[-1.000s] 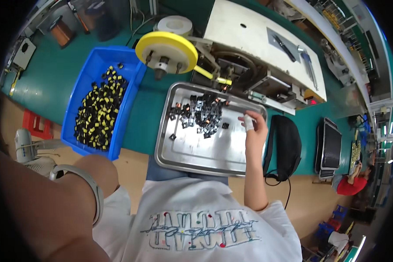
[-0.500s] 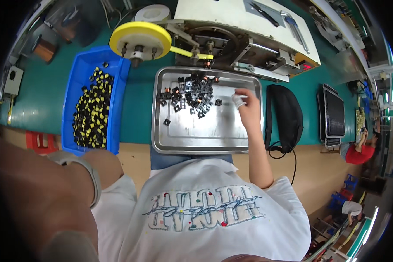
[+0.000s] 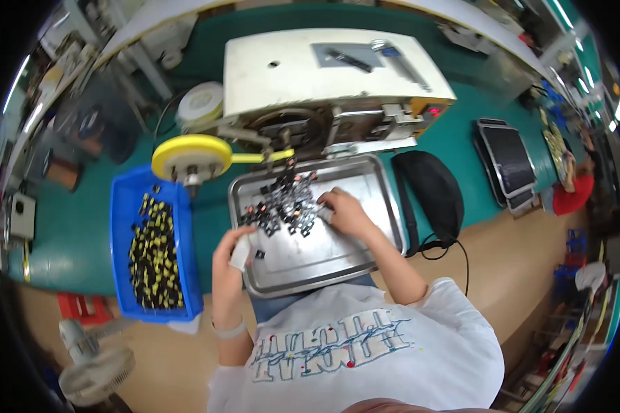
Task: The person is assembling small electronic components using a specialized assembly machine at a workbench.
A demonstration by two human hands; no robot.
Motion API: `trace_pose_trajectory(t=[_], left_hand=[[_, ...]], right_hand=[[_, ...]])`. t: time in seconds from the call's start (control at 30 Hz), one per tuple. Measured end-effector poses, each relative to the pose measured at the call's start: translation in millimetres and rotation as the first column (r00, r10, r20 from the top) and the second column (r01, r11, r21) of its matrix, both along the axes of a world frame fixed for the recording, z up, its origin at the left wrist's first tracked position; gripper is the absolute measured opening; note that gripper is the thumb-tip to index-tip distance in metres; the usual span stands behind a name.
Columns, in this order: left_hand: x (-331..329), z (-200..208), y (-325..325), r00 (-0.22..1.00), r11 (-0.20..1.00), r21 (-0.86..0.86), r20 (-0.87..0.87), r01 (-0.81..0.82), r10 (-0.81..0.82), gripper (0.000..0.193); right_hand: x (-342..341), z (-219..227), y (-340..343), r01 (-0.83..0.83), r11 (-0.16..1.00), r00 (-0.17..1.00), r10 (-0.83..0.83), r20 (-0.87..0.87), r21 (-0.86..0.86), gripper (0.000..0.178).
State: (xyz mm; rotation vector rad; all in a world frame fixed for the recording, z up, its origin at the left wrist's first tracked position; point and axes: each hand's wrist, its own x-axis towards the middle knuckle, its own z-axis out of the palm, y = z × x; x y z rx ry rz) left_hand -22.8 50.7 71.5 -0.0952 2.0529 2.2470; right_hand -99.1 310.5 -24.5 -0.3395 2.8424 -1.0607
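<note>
A shallow steel tray [image 3: 331, 265] holds a heap of small black bobbins [image 3: 289, 199], some with copper-coloured windings. My right hand [image 3: 348, 215] is at the heap's right edge, its fingers curled together over the nearest pieces. Whatever lies between those fingertips is hidden. At the tray's left rim is my left hand [image 3: 229, 258], thumb and forefinger slightly apart with nothing visible between them. White covers wrap a digit on each hand. Close to the left thumb, one loose black bobbin [image 3: 260, 255] lies on the tray floor.
A blue bin [image 3: 191, 275] of black-and-yellow parts stands left. Behind the tray is a white machine [image 3: 337, 76] with a yellow tape roll [image 3: 191, 157]. A black pouch [image 3: 430, 199] lies right, with stacked dark trays [image 3: 506, 162] beyond. A fan [image 3: 93, 365] stands lower left.
My left hand has come from the lower left to the tray's left rim. My right hand has moved left to the heap. The whole view has shifted, showing more of the machine.
</note>
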Motion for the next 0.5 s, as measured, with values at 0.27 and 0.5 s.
trace_pose_trajectory(t=[0.27, 0.5], left_hand=[[4, -48, -3, 0.977, 0.995, 0.093, 0.213, -0.036, 0.016, 0.023], [-11, -51, 8, 0.95, 0.882, 0.465, 0.302, -0.079, -0.074, 0.02]], right_hand=[[-9, -23, 10, 0.055, 0.928, 0.986, 0.008, 0.168, -0.368, 0.024], [-12, -36, 23, 0.048, 0.871, 0.979, 0.057, 0.198, -0.489, 0.024]])
